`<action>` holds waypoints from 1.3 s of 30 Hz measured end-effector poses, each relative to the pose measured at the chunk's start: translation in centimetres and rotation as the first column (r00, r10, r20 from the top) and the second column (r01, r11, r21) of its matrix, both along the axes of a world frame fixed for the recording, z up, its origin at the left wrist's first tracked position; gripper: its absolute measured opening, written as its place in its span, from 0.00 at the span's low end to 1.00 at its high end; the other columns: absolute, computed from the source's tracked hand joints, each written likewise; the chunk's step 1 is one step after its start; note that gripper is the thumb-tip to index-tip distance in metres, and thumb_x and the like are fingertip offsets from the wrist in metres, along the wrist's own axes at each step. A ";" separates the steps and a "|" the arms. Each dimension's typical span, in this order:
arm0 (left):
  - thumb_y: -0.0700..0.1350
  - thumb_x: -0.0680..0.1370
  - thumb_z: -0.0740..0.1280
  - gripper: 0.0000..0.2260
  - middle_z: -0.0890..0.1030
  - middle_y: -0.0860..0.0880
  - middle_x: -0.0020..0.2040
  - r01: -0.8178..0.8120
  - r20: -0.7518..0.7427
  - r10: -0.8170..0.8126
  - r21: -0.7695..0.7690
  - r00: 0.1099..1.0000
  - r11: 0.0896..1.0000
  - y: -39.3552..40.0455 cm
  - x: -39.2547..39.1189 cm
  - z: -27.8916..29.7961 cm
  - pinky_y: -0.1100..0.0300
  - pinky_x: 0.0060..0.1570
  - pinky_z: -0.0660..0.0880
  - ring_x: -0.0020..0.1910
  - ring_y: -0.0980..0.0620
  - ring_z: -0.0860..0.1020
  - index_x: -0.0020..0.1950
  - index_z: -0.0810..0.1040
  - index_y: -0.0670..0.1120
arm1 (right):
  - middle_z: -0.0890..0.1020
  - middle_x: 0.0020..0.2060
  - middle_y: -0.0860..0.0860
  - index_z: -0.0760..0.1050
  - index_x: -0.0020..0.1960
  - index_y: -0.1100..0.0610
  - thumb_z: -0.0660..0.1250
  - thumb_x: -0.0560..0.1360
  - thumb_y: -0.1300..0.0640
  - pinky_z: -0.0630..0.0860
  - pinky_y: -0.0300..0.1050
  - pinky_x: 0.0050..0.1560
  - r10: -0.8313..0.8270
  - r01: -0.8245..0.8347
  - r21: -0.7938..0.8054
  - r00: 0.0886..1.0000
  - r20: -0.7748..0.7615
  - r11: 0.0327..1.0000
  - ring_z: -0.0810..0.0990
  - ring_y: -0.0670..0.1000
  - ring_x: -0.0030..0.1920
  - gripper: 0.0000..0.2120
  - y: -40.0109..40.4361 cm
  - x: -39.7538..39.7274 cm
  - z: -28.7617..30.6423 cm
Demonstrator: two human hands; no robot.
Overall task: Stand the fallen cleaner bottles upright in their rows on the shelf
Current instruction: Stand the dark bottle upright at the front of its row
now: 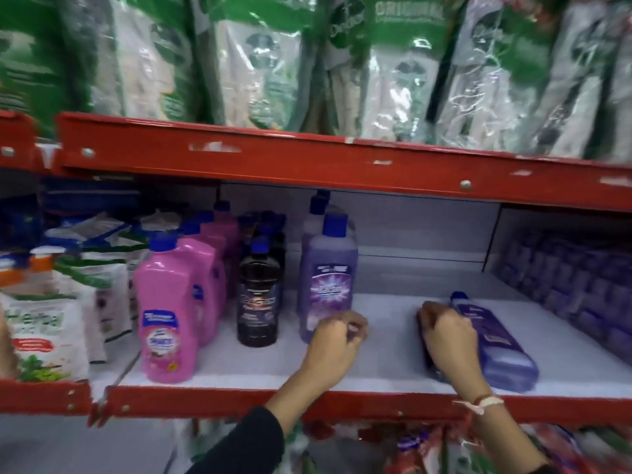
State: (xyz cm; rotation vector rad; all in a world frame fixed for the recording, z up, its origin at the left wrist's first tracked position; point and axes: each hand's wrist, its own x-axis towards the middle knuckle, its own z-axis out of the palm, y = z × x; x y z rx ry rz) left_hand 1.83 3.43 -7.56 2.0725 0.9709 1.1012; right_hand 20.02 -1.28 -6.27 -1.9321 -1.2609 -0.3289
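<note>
On the white shelf (pixel 383 323) stand three rows of blue-capped bottles: pink (pixel 169 313), dark (pixel 259 295) and purple (pixel 328 275). To the right a purple bottle (pixel 492 340) lies on its side, cap pointing to the back. A dark bottle (pixel 427 350) lies beside it, mostly hidden under my right hand (pixel 451 336), whose fingers curl over it. My left hand (pixel 337 340) hovers with curled fingers just in front of the standing purple bottle, holding nothing that I can see.
A red shelf beam (pixel 307 159) hangs above the bottles, with green and clear bags (pixel 260 63) on top. White pouches (pixel 51 333) fill the left of the shelf. Purple packs (pixel 574 285) are stacked at the right. The shelf's red front edge (pixel 205 400) runs below my wrists.
</note>
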 end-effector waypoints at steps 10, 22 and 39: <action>0.56 0.64 0.77 0.20 0.78 0.43 0.35 0.109 -0.117 -0.226 -0.613 0.967 0.783 2.5 13.1 0.0 0.53 0.39 0.79 0.32 0.48 0.78 0.38 0.76 0.41 | 0.81 0.53 0.61 0.77 0.56 0.62 0.60 0.76 0.62 0.76 0.49 0.54 0.016 -0.102 -0.462 0.982 -0.188 0.881 0.80 0.60 0.56 0.12 1.0 9.7 0.7; 0.41 0.66 0.77 0.21 0.82 0.44 0.48 0.190 0.077 -0.179 -0.582 0.981 0.791 0.4 11.6 0.7 0.65 0.35 0.78 0.43 0.50 0.81 0.56 0.76 0.37 | 0.83 0.43 0.67 0.76 0.35 0.60 0.71 0.71 0.61 0.80 0.63 0.50 0.056 -0.214 -0.222 0.827 -0.559 0.951 0.83 0.67 0.45 0.07 0.3 10.3 0.0; 0.26 0.61 0.75 0.32 0.80 0.54 0.50 0.006 0.232 0.051 -0.238 0.971 0.971 0.1 -10.1 -0.6 0.68 0.43 0.79 0.39 0.62 0.81 0.64 0.72 0.40 | 0.85 0.40 0.60 0.83 0.47 0.61 0.75 0.67 0.68 0.82 0.57 0.50 0.506 -0.549 0.152 0.581 -0.637 0.822 0.83 0.55 0.40 0.10 -0.8 -11.6 1.9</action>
